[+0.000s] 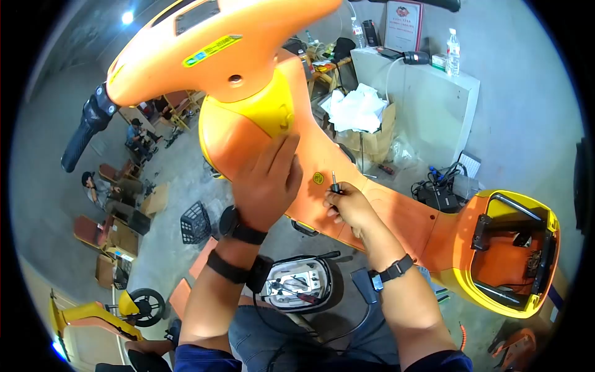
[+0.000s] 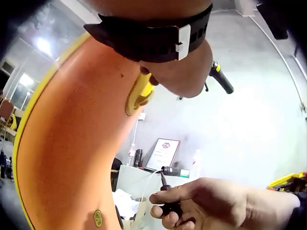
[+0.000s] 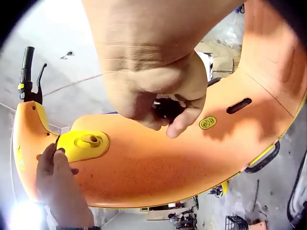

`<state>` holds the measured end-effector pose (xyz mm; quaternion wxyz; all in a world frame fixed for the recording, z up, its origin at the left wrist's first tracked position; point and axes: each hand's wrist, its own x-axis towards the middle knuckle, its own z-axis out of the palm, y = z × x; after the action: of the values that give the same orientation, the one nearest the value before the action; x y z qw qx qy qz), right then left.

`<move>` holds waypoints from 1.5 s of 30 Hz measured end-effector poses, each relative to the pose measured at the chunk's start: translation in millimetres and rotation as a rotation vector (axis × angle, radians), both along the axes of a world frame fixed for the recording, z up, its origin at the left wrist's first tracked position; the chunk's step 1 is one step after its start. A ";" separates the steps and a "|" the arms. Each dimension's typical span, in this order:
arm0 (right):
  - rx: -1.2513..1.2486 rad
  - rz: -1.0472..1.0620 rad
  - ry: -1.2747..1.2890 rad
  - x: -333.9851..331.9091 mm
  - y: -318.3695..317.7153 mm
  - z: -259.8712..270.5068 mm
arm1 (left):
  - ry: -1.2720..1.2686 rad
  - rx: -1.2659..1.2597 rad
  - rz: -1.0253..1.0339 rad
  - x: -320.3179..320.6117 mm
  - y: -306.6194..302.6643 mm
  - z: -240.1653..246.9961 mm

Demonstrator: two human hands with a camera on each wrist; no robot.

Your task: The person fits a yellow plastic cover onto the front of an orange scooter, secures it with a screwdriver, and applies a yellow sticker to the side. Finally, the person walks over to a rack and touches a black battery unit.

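An orange scooter (image 1: 396,214) with yellow trim fills the middle of the head view. My left hand (image 1: 266,186) reaches to its front, fingers fairly straight, fingertips at the edge of the yellow panel (image 3: 84,146) below the handlebar. That panel has a raised hook in its middle. In my right hand (image 1: 350,208) I grip a screwdriver (image 1: 335,185) by its black handle, shaft pointing up, above the orange footboard near a small round yellow sticker (image 1: 318,178). Most of the handle is hidden by my fingers in the right wrist view.
The scooter's open seat compartment (image 1: 505,260) is at the right. A toolbox (image 1: 300,282) with tools, including a red-handled one, lies on the floor before my legs. Behind the scooter stands a grey cabinet (image 1: 427,105) with bottles. A black basket (image 1: 196,223) and seated people are at left.
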<state>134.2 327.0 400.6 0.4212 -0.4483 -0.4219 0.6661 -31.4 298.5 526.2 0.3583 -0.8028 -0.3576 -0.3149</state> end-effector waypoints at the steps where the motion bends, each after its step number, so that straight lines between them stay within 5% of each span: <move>1: 0.015 0.016 0.022 -2.2 1.2 0.1 | 0.012 -0.006 0.001 8.6 8.2 -1.7; 5: -0.005 -0.017 0.066 -11.6 10.4 -4.2 | -0.149 -0.093 0.193 19.8 33.8 -9.6; 8: 0.001 0.002 0.086 -14.2 17.1 -4.9 | -0.146 0.072 0.095 15.3 43.2 -21.1; 10: 0.027 0.016 0.048 -13.3 19.5 -1.0 | -0.589 -0.471 -0.003 19.5 32.5 -24.4; 13: -0.005 -0.008 0.101 -15.0 23.1 -4.3 | -0.789 -0.428 -0.291 25.4 39.9 -32.6; 19: 0.038 0.001 0.077 -21.8 23.7 -6.2 | -1.002 -0.689 -0.431 14.4 39.7 -25.9; 26: 0.071 -0.010 0.041 -30.3 29.3 -6.0 | -0.579 -0.469 -0.236 9.4 33.0 -13.3; 28: 0.075 -0.034 0.035 -32.5 31.3 -4.1 | -0.841 -0.973 0.018 29.4 -11.9 25.7; 30: 0.078 -0.054 0.038 -39.4 35.1 -11.8 | -0.894 -0.809 -0.302 29.1 -38.0 33.2; 33: 0.229 -0.186 -0.082 -49.3 44.8 -19.3 | -0.802 -0.240 -0.174 10.0 -53.7 49.1; 35: 0.245 -0.176 -0.017 -39.1 35.4 -0.6 | -0.771 -0.076 -0.104 -23.7 -40.5 63.2; 38: 0.234 -0.148 0.122 -28.4 28.1 21.4 | -0.899 -0.346 0.242 -37.1 -25.8 81.5; 42: 0.304 -0.133 0.308 -23.0 19.7 42.2 | -0.595 -0.385 0.088 -43.5 6.7 90.4; 45: 0.638 -0.230 0.469 -14.4 14.2 77.5 | -0.567 -0.396 0.026 -38.8 20.9 92.9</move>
<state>119.7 341.2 478.2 0.6954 -0.1754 -0.4469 0.5347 -70.2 319.4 619.1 0.0860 -0.7327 -0.5071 -0.4456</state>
